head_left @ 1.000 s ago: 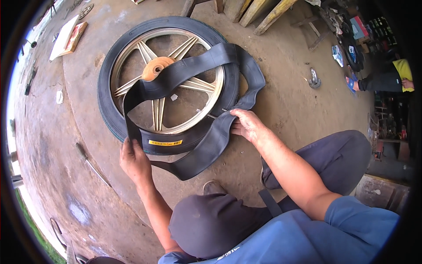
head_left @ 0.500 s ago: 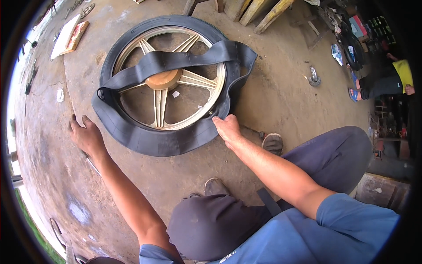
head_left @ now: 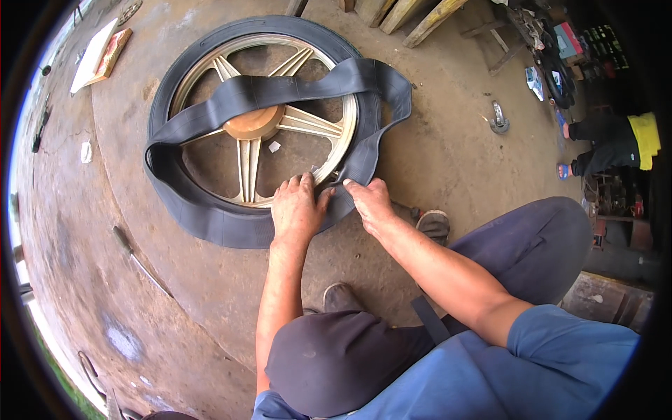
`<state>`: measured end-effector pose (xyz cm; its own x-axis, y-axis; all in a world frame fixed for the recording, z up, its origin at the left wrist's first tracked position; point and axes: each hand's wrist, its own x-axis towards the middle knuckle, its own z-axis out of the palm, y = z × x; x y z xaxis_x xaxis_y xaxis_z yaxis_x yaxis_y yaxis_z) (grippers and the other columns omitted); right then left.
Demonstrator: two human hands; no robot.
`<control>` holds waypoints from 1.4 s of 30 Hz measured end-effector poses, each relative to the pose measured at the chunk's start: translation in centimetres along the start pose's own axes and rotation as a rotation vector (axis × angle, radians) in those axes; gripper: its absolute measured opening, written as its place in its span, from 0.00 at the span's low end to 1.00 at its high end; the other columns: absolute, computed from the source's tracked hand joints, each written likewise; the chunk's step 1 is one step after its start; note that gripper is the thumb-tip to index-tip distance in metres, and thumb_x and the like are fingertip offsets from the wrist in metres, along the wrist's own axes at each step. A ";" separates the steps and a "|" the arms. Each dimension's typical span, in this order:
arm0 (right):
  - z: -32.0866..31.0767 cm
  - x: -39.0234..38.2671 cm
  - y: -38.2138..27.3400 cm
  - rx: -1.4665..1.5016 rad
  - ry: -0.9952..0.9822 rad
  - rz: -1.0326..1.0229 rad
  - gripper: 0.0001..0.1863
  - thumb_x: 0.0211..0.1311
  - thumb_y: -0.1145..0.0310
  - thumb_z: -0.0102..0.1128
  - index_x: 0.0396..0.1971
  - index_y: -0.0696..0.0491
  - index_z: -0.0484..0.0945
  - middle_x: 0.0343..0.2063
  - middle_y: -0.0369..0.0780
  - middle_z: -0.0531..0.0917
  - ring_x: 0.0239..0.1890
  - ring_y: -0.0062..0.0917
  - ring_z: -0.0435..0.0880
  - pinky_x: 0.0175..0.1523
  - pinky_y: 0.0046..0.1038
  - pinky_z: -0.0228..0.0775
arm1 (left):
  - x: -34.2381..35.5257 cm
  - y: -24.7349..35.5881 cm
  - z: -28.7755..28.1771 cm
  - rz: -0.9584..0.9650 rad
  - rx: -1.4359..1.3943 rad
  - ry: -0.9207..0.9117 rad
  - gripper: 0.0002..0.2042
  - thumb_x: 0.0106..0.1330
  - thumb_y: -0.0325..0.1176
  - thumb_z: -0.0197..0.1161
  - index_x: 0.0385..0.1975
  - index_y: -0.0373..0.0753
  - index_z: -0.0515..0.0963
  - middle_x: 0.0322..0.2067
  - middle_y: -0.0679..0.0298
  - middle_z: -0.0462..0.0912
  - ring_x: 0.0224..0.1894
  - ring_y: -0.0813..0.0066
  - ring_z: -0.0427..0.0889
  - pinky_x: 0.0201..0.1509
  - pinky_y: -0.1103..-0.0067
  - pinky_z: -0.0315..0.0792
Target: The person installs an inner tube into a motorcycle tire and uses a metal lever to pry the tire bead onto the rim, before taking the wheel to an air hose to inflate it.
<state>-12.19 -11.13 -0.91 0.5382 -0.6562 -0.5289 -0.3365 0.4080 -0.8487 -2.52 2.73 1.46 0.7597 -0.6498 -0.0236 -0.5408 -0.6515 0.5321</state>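
Left hand (head_left: 297,210): moved rightward onto inner tube (head_left: 224,227) and wheel rim (head_left: 350,119), fingers spread.
Right hand (head_left: 371,203): pinching inner tube edge.
Label on tyre (head_left: 260,26): now hidden beneath inner tube.

One bare left hand (head_left: 297,208) and one bare right hand (head_left: 371,201) touch one flat black rubber inner tube (head_left: 262,89); beneath their grip, one black rubber tyre (head_left: 241,29) rings one gold-coloured metal wheel (head_left: 253,126) (five paired spokes (head_left: 315,119)); leftward, one slim dark-handled metal tool (head_left: 124,243).
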 end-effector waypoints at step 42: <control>-18.1 32.9 -16.8 -1.638 0.043 -0.722 0.12 0.64 0.67 0.61 0.45 0.48 0.85 0.44 0.47 0.85 0.50 0.45 0.83 0.57 0.43 0.76 | 3.0 0.8 2.6 -0.056 0.107 -0.055 0.19 0.66 0.48 0.65 0.37 0.35 0.79 0.34 0.52 0.83 0.41 0.52 0.84 0.49 0.61 0.75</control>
<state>-2.80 -51.01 -4.04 0.9017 -0.4270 -0.0675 -0.4285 -0.9035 -0.0088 -1.58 -0.80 -0.33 0.7705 -0.6297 -0.0991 -0.5355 -0.7238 0.4351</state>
